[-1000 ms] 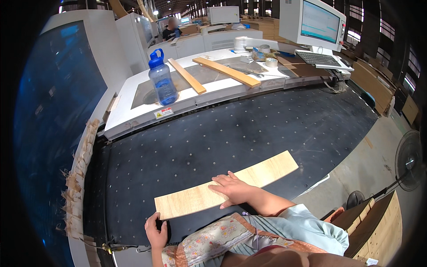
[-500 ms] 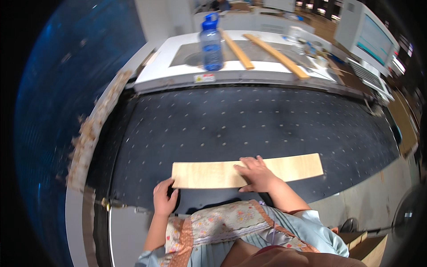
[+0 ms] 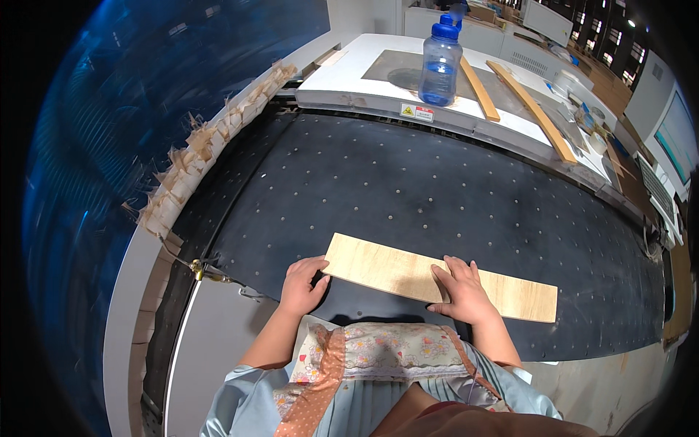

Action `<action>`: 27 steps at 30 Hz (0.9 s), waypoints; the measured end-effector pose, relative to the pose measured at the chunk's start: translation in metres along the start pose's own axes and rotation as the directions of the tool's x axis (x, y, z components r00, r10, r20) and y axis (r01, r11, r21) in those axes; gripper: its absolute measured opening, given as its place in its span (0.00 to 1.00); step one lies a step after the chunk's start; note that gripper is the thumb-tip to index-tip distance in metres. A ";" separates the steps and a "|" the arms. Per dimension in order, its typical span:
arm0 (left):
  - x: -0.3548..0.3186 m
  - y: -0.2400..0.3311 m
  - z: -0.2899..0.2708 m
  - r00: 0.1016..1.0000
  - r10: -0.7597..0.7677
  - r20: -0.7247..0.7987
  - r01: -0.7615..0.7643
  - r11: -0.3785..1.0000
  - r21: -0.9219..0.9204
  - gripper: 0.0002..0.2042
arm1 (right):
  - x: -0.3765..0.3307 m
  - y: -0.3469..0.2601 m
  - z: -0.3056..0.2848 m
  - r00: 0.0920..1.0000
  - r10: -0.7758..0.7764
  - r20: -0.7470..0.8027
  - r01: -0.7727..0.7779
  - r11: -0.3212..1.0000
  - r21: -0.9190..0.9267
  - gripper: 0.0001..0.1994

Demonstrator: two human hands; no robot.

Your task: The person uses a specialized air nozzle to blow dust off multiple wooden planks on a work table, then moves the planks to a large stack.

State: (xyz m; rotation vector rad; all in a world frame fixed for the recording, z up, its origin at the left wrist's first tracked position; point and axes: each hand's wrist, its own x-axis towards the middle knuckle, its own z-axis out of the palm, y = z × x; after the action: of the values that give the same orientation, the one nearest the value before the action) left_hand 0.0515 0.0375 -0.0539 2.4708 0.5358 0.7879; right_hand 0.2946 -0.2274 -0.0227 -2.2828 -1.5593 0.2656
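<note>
A long, narrow, pale wooden board (image 3: 386, 266) lies on the dark table, slanting down toward the right. My right hand (image 3: 462, 291) lies across it right of its middle, fingers over the far edge and thumb by the near edge, gripping its width. At the board's left end is my left hand (image 3: 302, 285), its fingertips touching the corner and its thumb held apart, nothing enclosed between them. The undersides of both hands are hidden.
The dark work table (image 3: 349, 189) is dotted with small studs. Beyond it, a white machine bed (image 3: 342, 73) carries a blue water bottle (image 3: 440, 65) and two wooden strips (image 3: 535, 109). A brush-like edge (image 3: 211, 138) runs along the left; a monitor (image 3: 670, 131) stands at right.
The view has swung, so the table and bottle appear shifted right and tilted. Both hands keep the same places on the board, which shows no clear movement across the table.
</note>
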 end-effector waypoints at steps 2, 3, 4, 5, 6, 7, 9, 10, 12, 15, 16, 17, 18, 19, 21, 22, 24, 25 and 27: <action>0.000 0.001 -0.001 1.000 0.006 0.000 -0.006 1.000 -0.001 0.14 | 0.000 -0.001 -0.001 1.000 0.000 0.001 0.000 1.000 -0.008 0.42; 0.000 0.001 -0.001 1.000 0.005 0.000 -0.005 1.000 0.001 0.14 | 0.000 -0.001 -0.001 1.000 0.001 0.000 -0.001 1.000 -0.012 0.42; 0.000 0.001 -0.001 1.000 0.006 0.000 -0.006 1.000 0.002 0.14 | 0.000 -0.002 -0.001 1.000 -0.002 -0.001 0.002 1.000 -0.011 0.42; 0.000 0.001 -0.002 1.000 0.006 0.001 -0.006 1.000 0.004 0.14 | 0.000 -0.002 -0.002 1.000 -0.004 -0.002 0.004 1.000 -0.010 0.42; -0.001 0.000 -0.001 1.000 0.008 0.002 -0.008 1.000 0.005 0.14 | 0.000 -0.002 -0.002 1.000 -0.005 -0.001 0.005 1.000 -0.010 0.42; -0.001 -0.001 -0.001 1.000 0.009 0.002 -0.009 1.000 0.007 0.14 | 0.000 -0.002 -0.001 1.000 -0.006 0.000 0.006 1.000 -0.013 0.42; -0.001 -0.002 -0.001 1.000 0.011 0.002 -0.011 1.000 0.002 0.14 | 0.000 -0.002 0.000 1.000 -0.008 0.001 0.008 1.000 -0.018 0.43; -0.001 -0.002 -0.001 1.000 0.011 0.001 -0.011 1.000 -0.004 0.14 | 0.000 -0.002 0.000 1.000 -0.008 0.000 0.008 1.000 -0.019 0.43; -0.001 -0.001 -0.001 1.000 0.010 0.000 -0.010 1.000 -0.007 0.14 | 0.000 -0.002 0.000 1.000 -0.011 -0.002 0.010 1.000 -0.020 0.43; -0.001 -0.002 -0.001 1.000 0.012 0.001 -0.012 1.000 -0.003 0.14 | 0.000 -0.003 0.000 1.000 -0.007 -0.004 0.007 1.000 -0.022 0.43; -0.001 -0.002 0.000 1.000 0.013 0.001 -0.013 1.000 -0.006 0.14 | -0.001 -0.003 -0.001 1.000 -0.004 -0.003 0.004 1.000 -0.024 0.43; -0.001 -0.003 0.000 1.000 0.015 0.002 -0.015 1.000 -0.008 0.14 | -0.001 -0.003 -0.001 1.000 -0.001 -0.003 0.001 1.000 -0.025 0.42; -0.001 -0.003 0.000 1.000 0.015 0.001 -0.015 1.000 -0.008 0.14 | -0.001 -0.003 -0.001 1.000 0.000 -0.001 0.000 1.000 -0.025 0.42; -0.001 -0.004 0.001 1.000 0.016 0.001 -0.016 1.000 -0.008 0.14 | 0.000 -0.003 -0.001 1.000 0.000 0.001 0.000 1.000 -0.024 0.42; -0.002 -0.004 0.001 1.000 0.015 0.000 -0.015 1.000 -0.008 0.14 | 0.000 -0.004 -0.002 1.000 0.001 0.003 -0.001 1.000 -0.022 0.42; -0.002 -0.004 0.001 1.000 0.014 0.001 -0.014 1.000 -0.008 0.14 | 0.000 -0.004 -0.001 1.000 0.000 0.004 0.000 1.000 -0.022 0.42; -0.002 -0.005 0.001 1.000 0.012 0.003 -0.012 1.000 -0.009 0.14 | 0.000 -0.004 -0.001 1.000 0.000 0.005 0.000 1.000 -0.025 0.42; -0.002 -0.005 0.001 1.000 0.010 0.005 -0.010 1.000 -0.009 0.14 | 0.000 -0.004 -0.001 1.000 -0.001 0.004 0.001 1.000 -0.028 0.42; -0.002 -0.005 0.000 1.000 0.005 0.008 -0.005 1.000 -0.008 0.14 | 0.000 -0.003 0.000 1.000 -0.003 0.003 0.003 0.999 -0.034 0.42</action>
State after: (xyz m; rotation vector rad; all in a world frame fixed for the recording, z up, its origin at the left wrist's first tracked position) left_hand 0.0494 0.0401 -0.0574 2.4677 0.5230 0.7803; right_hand 0.2918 -0.2263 -0.0209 -2.3062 -1.5805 0.2433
